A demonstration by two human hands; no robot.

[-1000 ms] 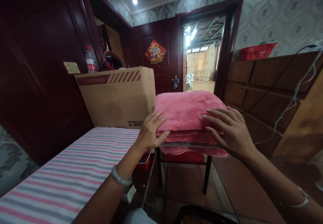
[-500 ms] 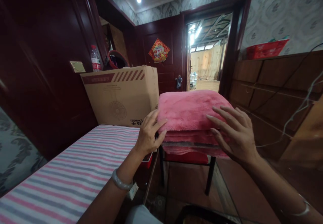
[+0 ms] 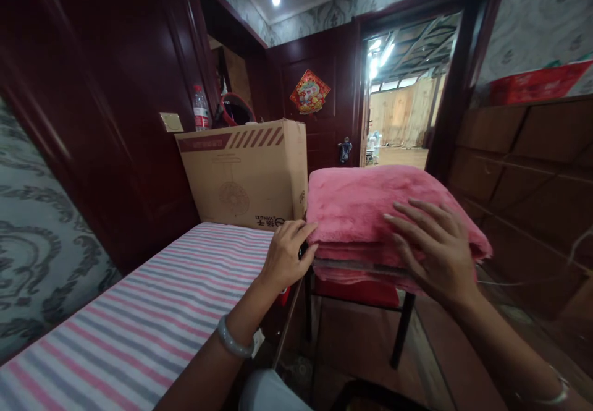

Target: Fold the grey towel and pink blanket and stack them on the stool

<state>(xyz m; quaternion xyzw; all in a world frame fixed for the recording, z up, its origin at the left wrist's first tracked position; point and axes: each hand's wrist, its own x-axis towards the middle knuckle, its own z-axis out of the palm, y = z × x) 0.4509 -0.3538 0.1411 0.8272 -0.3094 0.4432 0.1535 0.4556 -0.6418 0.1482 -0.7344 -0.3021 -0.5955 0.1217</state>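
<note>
A folded pink fleece blanket (image 3: 361, 201) lies in layers on a chair with a red seat (image 3: 356, 290), a grey band showing along its front edge. At the blanket's left front corner is my left hand (image 3: 288, 251), thumb and index finger apart with the tips at the edge. My right hand (image 3: 435, 250) is spread over the front right part, its fingers apart and covering some of the layers. Both hands are open. Under the right wrist side, the blanket's right end droops past the fold.
To the left is a bed with a striped sheet (image 3: 185, 293). A cardboard box (image 3: 236, 176) stands at its far end, carrying a plastic bottle (image 3: 200, 109). Drawers (image 3: 491, 130) line the right side, with a red basket (image 3: 540, 83) on top. A doorway (image 3: 398, 114) opens behind the chair.
The view has turned left, so everything sits further right. More of the blanket's right end shows, reaching out past my right hand. My left hand's fingers have drawn closer together at the corner.
</note>
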